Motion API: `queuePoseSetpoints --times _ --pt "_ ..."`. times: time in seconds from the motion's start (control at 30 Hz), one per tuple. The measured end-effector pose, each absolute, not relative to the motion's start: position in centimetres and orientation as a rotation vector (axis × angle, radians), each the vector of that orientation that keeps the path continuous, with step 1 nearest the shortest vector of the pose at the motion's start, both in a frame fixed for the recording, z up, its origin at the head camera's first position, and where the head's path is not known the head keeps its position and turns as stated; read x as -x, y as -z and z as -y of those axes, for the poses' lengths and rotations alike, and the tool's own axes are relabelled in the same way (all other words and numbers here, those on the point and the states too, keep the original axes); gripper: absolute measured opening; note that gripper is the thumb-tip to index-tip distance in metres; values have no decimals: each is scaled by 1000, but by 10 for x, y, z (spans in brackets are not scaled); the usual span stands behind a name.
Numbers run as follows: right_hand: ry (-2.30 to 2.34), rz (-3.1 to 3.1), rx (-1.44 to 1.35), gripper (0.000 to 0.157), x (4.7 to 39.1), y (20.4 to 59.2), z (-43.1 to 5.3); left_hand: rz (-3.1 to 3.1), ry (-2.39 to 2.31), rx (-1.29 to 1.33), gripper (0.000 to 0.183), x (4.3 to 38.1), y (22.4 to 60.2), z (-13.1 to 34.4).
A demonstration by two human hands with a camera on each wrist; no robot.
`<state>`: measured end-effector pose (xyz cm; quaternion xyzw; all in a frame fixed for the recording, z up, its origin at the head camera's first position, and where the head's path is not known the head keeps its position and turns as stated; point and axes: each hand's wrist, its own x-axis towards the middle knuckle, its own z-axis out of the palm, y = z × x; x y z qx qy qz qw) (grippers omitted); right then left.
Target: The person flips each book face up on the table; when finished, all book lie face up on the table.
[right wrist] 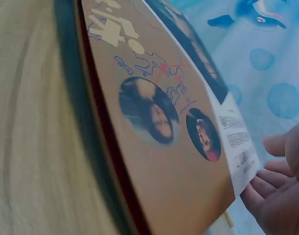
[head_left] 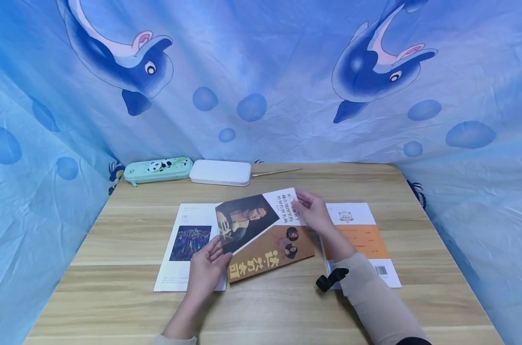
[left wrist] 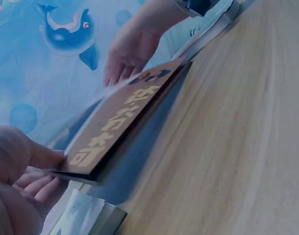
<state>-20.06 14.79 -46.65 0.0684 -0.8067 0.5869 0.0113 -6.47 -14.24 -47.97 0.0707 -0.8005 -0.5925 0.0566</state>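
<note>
A brown and white book (head_left: 265,242) with a portrait painting and gold characters is tilted above the table, turned sideways. My left hand (head_left: 207,266) pinches its lower left corner, thumb on the cover and fingers beneath. At the opposite end, my right hand (head_left: 314,213) has its fingers at the white upper right edge. The right wrist view shows that thumb apart from the cover. Under the left hand's side lies a white book (head_left: 187,215) with a dark picture. Beside the right forearm is a white and orange book (head_left: 357,239), partly covered by the sleeve.
Along the table's back edge are a mint pencil case (head_left: 157,170) with a panda, a white flat case (head_left: 221,172) and a thin gold-coloured stick (head_left: 278,171). A blue dolphin-print curtain (head_left: 287,134) hangs around the wooden table (head_left: 106,244).
</note>
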Motion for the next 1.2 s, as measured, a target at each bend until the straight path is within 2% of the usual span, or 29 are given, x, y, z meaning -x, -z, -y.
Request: queuePoseSetpoints --times 0.27,0.73,0.87,1.03,1.2 --pt "-1901 2687 -170 56 197 484 -144 2369 1719 -206 41 68 479 147" --pt "-1541 2937 -389 61 162 490 -169 2595 1459 15 52 95 486 157" --pt "-1378 2996 -510 73 152 485 -173 2679 1467 17 55 108 486 161" --pt "-1119 3103 -596 98 139 479 -173 2821 1392 72 61 119 487 166" --pt "-1015 3171 -527 103 132 476 -169 2910 1307 122 69 124 487 168"
